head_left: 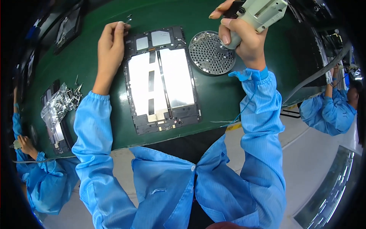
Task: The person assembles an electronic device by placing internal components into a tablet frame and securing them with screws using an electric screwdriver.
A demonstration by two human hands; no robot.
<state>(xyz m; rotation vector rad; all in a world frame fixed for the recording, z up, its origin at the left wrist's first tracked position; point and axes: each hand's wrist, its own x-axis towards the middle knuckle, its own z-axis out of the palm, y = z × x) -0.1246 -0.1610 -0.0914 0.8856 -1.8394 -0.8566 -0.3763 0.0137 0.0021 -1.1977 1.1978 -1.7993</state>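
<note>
A tablet with its back off (177, 78) lies on the green work surface before me, showing large silver battery cells and black strips. Just off its upper left corner is my left hand (111, 45), its thumb and fingers pinched at a small shiny metal piece (129, 18), too small to name. My right hand (249, 40) is wrapped round a pale green electric screwdriver (263, 13). The screwdriver's nose points down-left over a round perforated screw tray (207, 57), right of the tablet. Small screws sit in many tray holes; the bit's tip is hard to make out.
At the left, a clear plastic bag (55, 110) of screws rests on another opened tablet (57, 133). More dark panels (68, 30) lie at the far left. A grey cable (324, 68) curves down on the right. Co-workers in blue sit at the left (53, 183) and right (328, 110).
</note>
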